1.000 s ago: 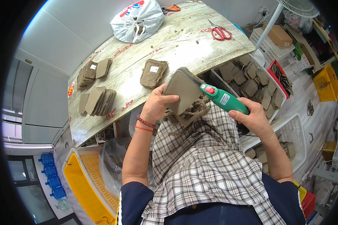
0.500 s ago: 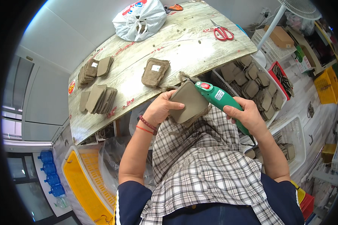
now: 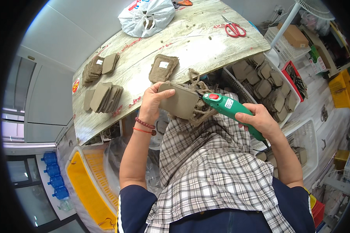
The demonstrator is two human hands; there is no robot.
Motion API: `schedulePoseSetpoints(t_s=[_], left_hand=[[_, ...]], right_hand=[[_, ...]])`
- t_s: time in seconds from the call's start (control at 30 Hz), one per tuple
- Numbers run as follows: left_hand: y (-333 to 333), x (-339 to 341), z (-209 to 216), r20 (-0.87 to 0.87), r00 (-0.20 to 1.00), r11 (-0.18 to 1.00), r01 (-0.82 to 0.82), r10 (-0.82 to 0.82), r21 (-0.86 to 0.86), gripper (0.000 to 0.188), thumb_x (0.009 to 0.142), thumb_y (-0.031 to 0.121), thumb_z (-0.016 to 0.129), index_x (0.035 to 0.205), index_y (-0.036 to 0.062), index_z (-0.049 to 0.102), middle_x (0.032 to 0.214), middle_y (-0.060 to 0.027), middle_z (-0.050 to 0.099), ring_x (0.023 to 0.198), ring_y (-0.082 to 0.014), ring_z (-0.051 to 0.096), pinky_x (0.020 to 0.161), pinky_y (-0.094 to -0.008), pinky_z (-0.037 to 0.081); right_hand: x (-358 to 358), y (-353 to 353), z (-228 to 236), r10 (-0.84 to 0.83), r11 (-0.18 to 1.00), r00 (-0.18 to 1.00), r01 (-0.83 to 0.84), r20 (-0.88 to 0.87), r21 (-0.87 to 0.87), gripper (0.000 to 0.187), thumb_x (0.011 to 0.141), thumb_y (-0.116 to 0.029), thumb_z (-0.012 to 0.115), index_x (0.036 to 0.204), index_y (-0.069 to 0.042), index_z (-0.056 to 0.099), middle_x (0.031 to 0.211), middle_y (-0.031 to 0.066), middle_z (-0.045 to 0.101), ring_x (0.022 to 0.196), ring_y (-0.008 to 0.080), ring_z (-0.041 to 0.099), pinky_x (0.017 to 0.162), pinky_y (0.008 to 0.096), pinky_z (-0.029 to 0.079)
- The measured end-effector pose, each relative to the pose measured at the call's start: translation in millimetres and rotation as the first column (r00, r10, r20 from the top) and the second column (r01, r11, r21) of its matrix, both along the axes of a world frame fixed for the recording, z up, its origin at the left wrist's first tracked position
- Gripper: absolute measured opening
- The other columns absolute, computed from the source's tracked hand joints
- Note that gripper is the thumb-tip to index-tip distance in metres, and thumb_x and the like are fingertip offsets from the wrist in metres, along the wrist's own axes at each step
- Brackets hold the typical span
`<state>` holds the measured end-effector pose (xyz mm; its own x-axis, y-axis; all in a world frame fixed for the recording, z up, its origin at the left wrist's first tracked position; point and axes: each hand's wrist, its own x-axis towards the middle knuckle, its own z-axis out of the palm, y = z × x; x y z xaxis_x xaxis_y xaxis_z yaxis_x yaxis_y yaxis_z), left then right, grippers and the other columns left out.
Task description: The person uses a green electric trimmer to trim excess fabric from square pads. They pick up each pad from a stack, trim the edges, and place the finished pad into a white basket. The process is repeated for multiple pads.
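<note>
My left hand (image 3: pixel 156 99) is closed on a flat grey-brown pad (image 3: pixel 178 101) with rounded corners, thumb on its upper face. My right hand (image 3: pixel 256 118) grips a green handheld electric cutter (image 3: pixel 233 108) with a red button and a cord. The cutter's tip is at the pad's right edge. Fuzzy brown trimming strips (image 3: pixel 200 110) hang in loops at that edge, over my checked apron (image 3: pixel 206 163). A fuzzy-edged pad with a white label (image 3: pixel 164 68) lies on the table, beyond my left hand.
Stacks of pads (image 3: pixel 107 97) stand on the left of the worn table (image 3: pixel 140 50). Farther back are a white plastic bag (image 3: pixel 146 19) and red-handled scissors (image 3: pixel 235 30). A crate of pads (image 3: pixel 266 83) is at right, a yellow basket (image 3: pixel 90 186) lower left.
My left hand has moved left with the pad, drawing it away from the trimming strips, which now show as loose loops. The cutter has shifted slightly right and down.
</note>
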<state>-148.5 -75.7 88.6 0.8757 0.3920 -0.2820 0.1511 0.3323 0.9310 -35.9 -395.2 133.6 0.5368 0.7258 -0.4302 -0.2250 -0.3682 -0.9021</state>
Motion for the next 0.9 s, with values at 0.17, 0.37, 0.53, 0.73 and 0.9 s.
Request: schedulePoseSetpoints(t_s=[0.17,0.37,0.53,0.73,0.9], left_hand=[[-6.7,-0.9,6.5,-0.039,0.999,0.999,0.018,-0.017,0.027,0.017,0.076,0.001,0.074,0.091,0.0021,0.066,0.085,-0.0049,0.069,0.072,-0.0106,0.064,0.067,-0.0247,0.052],[-15.1,2.7,9.8,-0.092,0.991,0.996,0.094,-0.094,-0.009,0.018,0.076,-0.001,0.073,0.093,0.0001,0.066,0.086,-0.0069,0.069,0.071,-0.0123,0.065,0.067,-0.0254,0.054],[-23.2,3.7,16.0,-0.118,0.974,0.981,0.193,-0.192,-0.003,0.020,0.076,-0.001,0.073,0.094,-0.0004,0.065,0.086,-0.0070,0.069,0.073,-0.0124,0.065,0.069,-0.0258,0.054],[-19.7,5.1,20.1,-0.189,0.926,0.942,0.334,-0.327,0.007,0.019,0.073,-0.003,0.074,0.090,0.0005,0.065,0.084,-0.0057,0.069,0.073,-0.0125,0.065,0.069,-0.0261,0.053],[-21.1,5.9,32.7,-0.255,0.878,0.906,0.423,-0.405,0.015,0.023,0.072,-0.003,0.074,0.092,0.0010,0.064,0.085,-0.0050,0.069,0.074,-0.0113,0.064,0.072,-0.0251,0.052]], right_hand=[[-3.5,1.5,-1.7,0.026,1.000,0.999,-0.026,0.040,-0.006,0.037,0.083,-0.032,0.073,0.099,0.000,0.068,0.075,0.0022,0.062,0.067,0.0075,0.058,0.055,0.0231,0.047],[-8.7,6.3,2.3,0.027,1.000,0.998,-0.027,0.057,-0.001,0.036,0.083,-0.034,0.071,0.093,0.000,0.066,0.073,0.0028,0.062,0.066,0.0078,0.058,0.055,0.0233,0.047],[-10.4,10.9,-1.0,0.036,0.999,0.997,-0.036,0.066,0.002,0.035,0.083,-0.034,0.071,0.094,-0.001,0.066,0.073,0.0026,0.062,0.066,0.0080,0.059,0.056,0.0232,0.047],[-12.3,18.4,3.5,0.026,0.999,0.999,-0.027,0.041,0.023,0.034,0.083,-0.033,0.072,0.091,0.000,0.068,0.071,0.0015,0.060,0.064,0.0066,0.056,0.054,0.0227,0.045],[-12.5,25.1,3.6,0.036,0.998,0.999,-0.036,0.021,0.043,0.035,0.084,-0.033,0.072,0.092,0.000,0.067,0.072,0.0019,0.060,0.064,0.0070,0.056,0.054,0.0231,0.045]])
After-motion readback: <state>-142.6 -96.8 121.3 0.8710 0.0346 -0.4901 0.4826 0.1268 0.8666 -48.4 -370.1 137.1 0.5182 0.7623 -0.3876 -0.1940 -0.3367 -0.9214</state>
